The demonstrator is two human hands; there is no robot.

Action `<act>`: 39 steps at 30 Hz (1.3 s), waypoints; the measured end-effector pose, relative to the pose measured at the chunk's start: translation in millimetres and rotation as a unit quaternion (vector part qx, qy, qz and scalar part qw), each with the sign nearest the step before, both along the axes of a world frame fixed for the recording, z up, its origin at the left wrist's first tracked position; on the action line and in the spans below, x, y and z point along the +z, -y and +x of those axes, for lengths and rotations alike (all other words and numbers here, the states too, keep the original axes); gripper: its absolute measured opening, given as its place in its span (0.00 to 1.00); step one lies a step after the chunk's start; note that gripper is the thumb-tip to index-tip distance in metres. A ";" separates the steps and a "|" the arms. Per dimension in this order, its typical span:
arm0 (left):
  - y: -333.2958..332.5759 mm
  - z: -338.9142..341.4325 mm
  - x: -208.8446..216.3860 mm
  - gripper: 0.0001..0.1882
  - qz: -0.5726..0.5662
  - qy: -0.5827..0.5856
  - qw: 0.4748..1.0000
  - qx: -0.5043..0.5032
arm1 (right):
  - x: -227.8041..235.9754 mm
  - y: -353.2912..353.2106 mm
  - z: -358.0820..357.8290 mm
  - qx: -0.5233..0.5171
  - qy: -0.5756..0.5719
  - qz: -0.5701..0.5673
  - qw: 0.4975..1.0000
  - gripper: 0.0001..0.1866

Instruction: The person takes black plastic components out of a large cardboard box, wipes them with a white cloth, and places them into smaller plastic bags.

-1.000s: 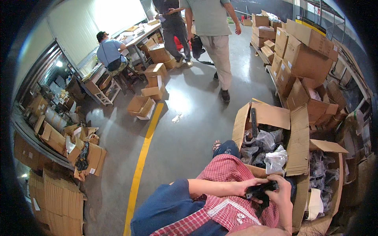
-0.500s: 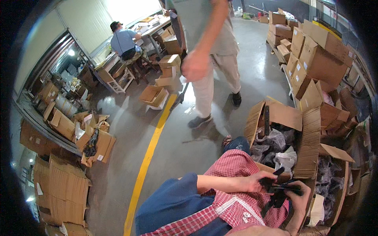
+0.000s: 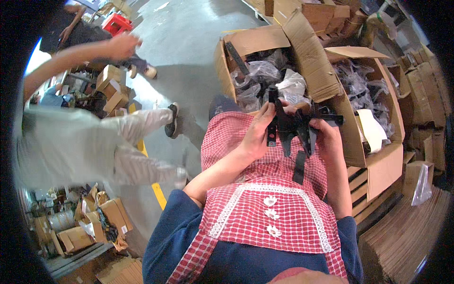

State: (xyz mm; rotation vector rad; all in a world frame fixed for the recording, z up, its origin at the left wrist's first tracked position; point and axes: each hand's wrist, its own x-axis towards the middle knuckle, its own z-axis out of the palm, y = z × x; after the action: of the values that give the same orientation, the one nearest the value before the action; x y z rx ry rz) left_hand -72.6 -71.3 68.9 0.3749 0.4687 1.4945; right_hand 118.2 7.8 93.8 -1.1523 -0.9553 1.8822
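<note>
Both my hands are closed around a cluster of black bracket-like parts (image 3: pixel 289 127) held over my lap, above the red checked apron (image 3: pixel 236 137). My left hand (image 3: pixel 257 131) grips the near-left side, where a flat strip with holes points down. On the other side my right hand (image 3: pixel 325 133) holds the part with a bar jutting out to the right. Pointed black arms hang between the hands, and a black strip (image 3: pixel 299 168) shows below them. Whether the parts are joined is unclear. Just beyond is an open carton (image 3: pixel 226 71) of black parts in clear plastic bags.
A second open carton (image 3: pixel 385 163) of bagged parts stands at the right, with a wooden pallet (image 3: pixel 362 194) below it. Flattened cardboard (image 3: pixel 406 232) is stacked at the lower right. At the left, another person (image 3: pixel 71 142) is beside the yellow floor line (image 3: pixel 158 195).
My view has turned toward the cartons, bringing my hands and the black parts to the middle. The other person now appears at the left. Both hands still hold the parts.
</note>
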 end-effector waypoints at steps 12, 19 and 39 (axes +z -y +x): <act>9.7 13.3 10.5 0.19 -0.064 -0.032 0.997 0.001 | 6.1 5.0 0.7 0.008 0.066 -0.065 0.996 0.12; 15.1 4.0 8.3 0.17 0.055 -0.360 0.931 -0.007 | 15.7 8.0 2.7 0.055 0.113 0.184 0.975 0.12; 6.2 -4.6 -39.8 0.20 -0.208 0.123 0.932 -0.271 | 39.0 -23.7 1.5 0.349 0.127 0.213 0.904 0.14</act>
State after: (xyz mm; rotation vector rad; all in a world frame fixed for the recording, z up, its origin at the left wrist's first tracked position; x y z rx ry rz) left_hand -77.2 -77.5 29.0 -0.0278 0.4235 0.8582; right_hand 119.7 31.5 132.8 -0.8496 -2.0243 1.9008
